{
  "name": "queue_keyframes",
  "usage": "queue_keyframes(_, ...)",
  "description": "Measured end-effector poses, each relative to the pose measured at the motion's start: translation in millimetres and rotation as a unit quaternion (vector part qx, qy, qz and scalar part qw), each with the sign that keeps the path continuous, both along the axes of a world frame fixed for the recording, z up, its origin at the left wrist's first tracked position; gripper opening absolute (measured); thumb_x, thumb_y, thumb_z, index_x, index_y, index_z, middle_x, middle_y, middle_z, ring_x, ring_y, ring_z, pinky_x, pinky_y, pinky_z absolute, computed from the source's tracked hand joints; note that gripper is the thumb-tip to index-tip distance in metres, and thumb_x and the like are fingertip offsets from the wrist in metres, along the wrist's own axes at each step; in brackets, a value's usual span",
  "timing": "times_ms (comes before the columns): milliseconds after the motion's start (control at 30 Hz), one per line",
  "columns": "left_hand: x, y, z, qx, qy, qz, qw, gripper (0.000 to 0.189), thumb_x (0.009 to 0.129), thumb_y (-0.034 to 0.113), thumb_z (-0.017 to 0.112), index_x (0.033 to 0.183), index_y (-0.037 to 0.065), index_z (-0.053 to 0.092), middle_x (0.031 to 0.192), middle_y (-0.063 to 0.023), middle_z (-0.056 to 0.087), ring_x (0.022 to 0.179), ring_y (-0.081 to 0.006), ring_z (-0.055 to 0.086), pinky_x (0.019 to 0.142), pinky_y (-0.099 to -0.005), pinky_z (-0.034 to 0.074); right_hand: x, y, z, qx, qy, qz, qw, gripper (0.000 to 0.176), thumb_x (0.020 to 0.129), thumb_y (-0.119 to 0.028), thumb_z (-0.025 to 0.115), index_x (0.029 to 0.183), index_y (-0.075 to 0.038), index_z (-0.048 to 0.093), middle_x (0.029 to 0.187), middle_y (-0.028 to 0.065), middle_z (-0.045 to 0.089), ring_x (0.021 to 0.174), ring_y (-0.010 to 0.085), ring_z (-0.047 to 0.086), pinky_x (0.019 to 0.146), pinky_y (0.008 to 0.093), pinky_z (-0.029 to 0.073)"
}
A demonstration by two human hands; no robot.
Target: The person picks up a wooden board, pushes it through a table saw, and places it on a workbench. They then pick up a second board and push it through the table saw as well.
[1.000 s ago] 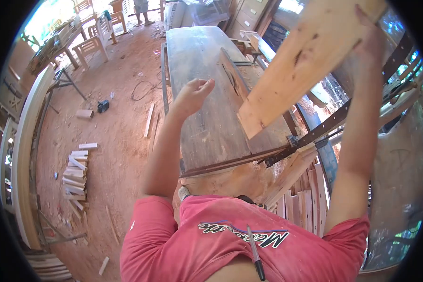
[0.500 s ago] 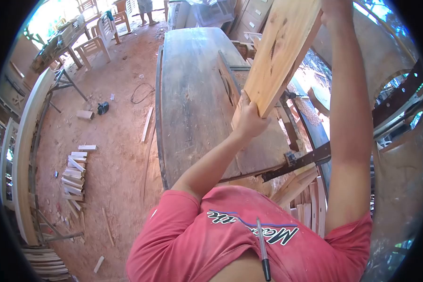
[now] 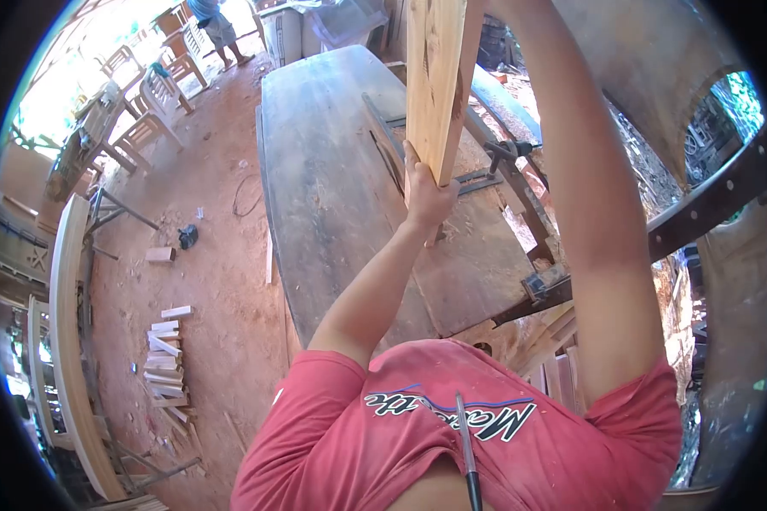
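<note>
A long wooden board point(image 3: 435, 77) is held up over the wooden work table point(image 3: 324, 170), its upper end running out of the frame. Around its lower end my left hand point(image 3: 430, 194) is closed, the fingers along the board's left edge. My right arm reaches up at the right, and my right hand point(image 3: 504, 7) shows only in part at the top edge beside the board; its fingers are out of sight. Beneath the board the table has a slot with a metal frame and wood shavings around it.
Short wood offcuts point(image 3: 166, 366) lie on the dirt floor at the left, near a long plank point(image 3: 72, 341) on a metal stand. Chairs point(image 3: 149, 128) and a person point(image 3: 222, 34) are at the upper left. A dark metal bar point(image 3: 707, 196) crosses the right side.
The board has swung left and stands more upright in view, with both hands moving left along with it. The view has shifted, and more of the person at the back shows.
</note>
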State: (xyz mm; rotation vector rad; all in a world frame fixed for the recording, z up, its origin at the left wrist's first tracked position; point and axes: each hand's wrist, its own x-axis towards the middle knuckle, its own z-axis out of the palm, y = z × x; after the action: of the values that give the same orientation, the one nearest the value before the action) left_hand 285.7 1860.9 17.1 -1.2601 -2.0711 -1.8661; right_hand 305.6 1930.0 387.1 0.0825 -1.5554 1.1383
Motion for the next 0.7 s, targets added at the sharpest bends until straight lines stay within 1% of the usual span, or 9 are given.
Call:
queue_keyframes(67, 2, -2, -1, 0.005, -0.010, 0.003, 1.000, 0.060, 0.071, 0.014, 0.069, 0.114, -0.022, 0.050, 0.156, -0.0412, 0.020, 0.139, -0.0542, 0.034, 0.113, -0.0464, 0.035, 19, -11, -41, -0.022, -0.085, 0.045, 0.995, 0.039, 0.078, 0.001, 0.057, 0.116, 0.002, 0.065, 0.099, 0.0210, 0.069, 0.093, 0.0301, 0.070, 0.080, 0.0362, 0.053)
queue_keyframes(100, 2, -2, 0, 0.018, -0.014, 0.003, 1.000, 0.061, 0.071, 0.014, 0.069, 0.116, -0.022, 0.049, 0.157, -0.0393, 0.021, 0.139, -0.0529, 0.035, 0.113, -0.0461, 0.036, 19, 2, -74, 0.073, -0.179, -0.030, 0.981, 0.035, 0.082, -0.008, 0.065, 0.116, 0.001, 0.067, 0.102, 0.0158, 0.071, 0.094, 0.0247, 0.070, 0.083, 0.0346, 0.053)
queue_keyframes(167, 5, -7, 0, 0.044, -0.029, -0.010, 0.999, 0.061, 0.070, 0.013, 0.068, 0.117, -0.021, 0.049, 0.157, -0.0391, 0.021, 0.139, -0.0520, 0.035, 0.113, -0.0459, 0.035, 13, 9, -129, 0.168, -0.269, -0.105, 0.943, 0.034, 0.087, -0.017, 0.074, 0.115, 0.000, 0.069, 0.105, 0.0106, 0.073, 0.096, 0.0193, 0.070, 0.086, 0.0329, 0.053)
queue_keyframes(233, 3, -5, 0, 0.071, -0.044, -0.022, 0.996, 0.062, 0.070, 0.012, 0.068, 0.118, -0.021, 0.049, 0.157, -0.0389, 0.021, 0.140, -0.0512, 0.035, 0.113, -0.0457, 0.035, 13, -17, -158, 0.068, -0.187, -0.133, 0.971, 0.032, 0.086, -0.014, 0.068, 0.114, 0.001, 0.067, 0.099, 0.0111, 0.074, 0.091, 0.0187, 0.070, 0.082, 0.0335, 0.054)
queue_keyframes(333, 1, -4, -1, 0.077, -0.044, -0.012, 0.996, 0.059, 0.070, 0.011, 0.068, 0.116, -0.021, 0.050, 0.158, -0.0375, 0.021, 0.138, -0.0512, 0.038, 0.111, -0.0448, 0.038, 13, -29, -149, 0.028, -0.181, -0.143, 0.973, 0.032, 0.084, -0.015, 0.064, 0.110, 0.003, 0.066, 0.095, 0.0134, 0.073, 0.088, 0.0202, 0.070, 0.081, 0.0353, 0.054)
queue_keyframes(433, -9, 4, -2, 0.066, -0.097, -0.034, 0.992, 0.057, 0.070, 0.011, 0.068, 0.115, -0.020, 0.051, 0.159, -0.0361, 0.020, 0.138, -0.0515, 0.039, 0.109, -0.0439, 0.041, 4, -17, -149, 0.029, -0.205, -0.167, 0.964, 0.035, 0.081, -0.016, 0.064, 0.110, 0.003, 0.066, 0.094, 0.0150, 0.073, 0.088, 0.0229, 0.071, 0.081, 0.0356, 0.053)
queue_keyframes(500, -14, 8, -6, 0.069, -0.031, -0.007, 0.997, 0.056, 0.070, 0.011, 0.068, 0.114, -0.019, 0.051, 0.160, -0.0359, 0.019, 0.138, -0.0516, 0.039, 0.107, -0.0431, 0.043, 1, -13, -150, 0.028, -0.213, -0.181, 0.960, 0.035, 0.081, -0.017, 0.065, 0.110, 0.003, 0.066, 0.094, 0.0158, 0.073, 0.088, 0.0239, 0.071, 0.081, 0.0360, 0.053)
queue_keyframes(667, -24, 16, -8, 0.049, -0.038, -0.012, 0.998, 0.056, 0.069, 0.010, 0.068, 0.114, -0.020, 0.050, 0.159, -0.0373, 0.019, 0.138, -0.0517, 0.039, 0.108, -0.0431, 0.042, -6, -1, -154, 0.048, -0.202, -0.181, 0.961, 0.037, 0.079, -0.019, 0.065, 0.111, 0.002, 0.065, 0.093, 0.0181, 0.073, 0.087, 0.0290, 0.072, 0.081, 0.0386, 0.054)
queue_keyframes(700, -26, 17, -10, 0.055, -0.035, -0.011, 0.998, 0.056, 0.069, 0.010, 0.067, 0.114, -0.020, 0.050, 0.158, -0.0381, 0.018, 0.138, -0.0518, 0.039, 0.108, -0.0430, 0.042, -9, -1, -153, 0.052, -0.166, -0.152, 0.973, 0.035, 0.078, -0.009, 0.060, 0.111, 0.002, 0.065, 0.095, 0.0192, 0.071, 0.089, 0.0302, 0.071, 0.079, 0.0384, 0.054)
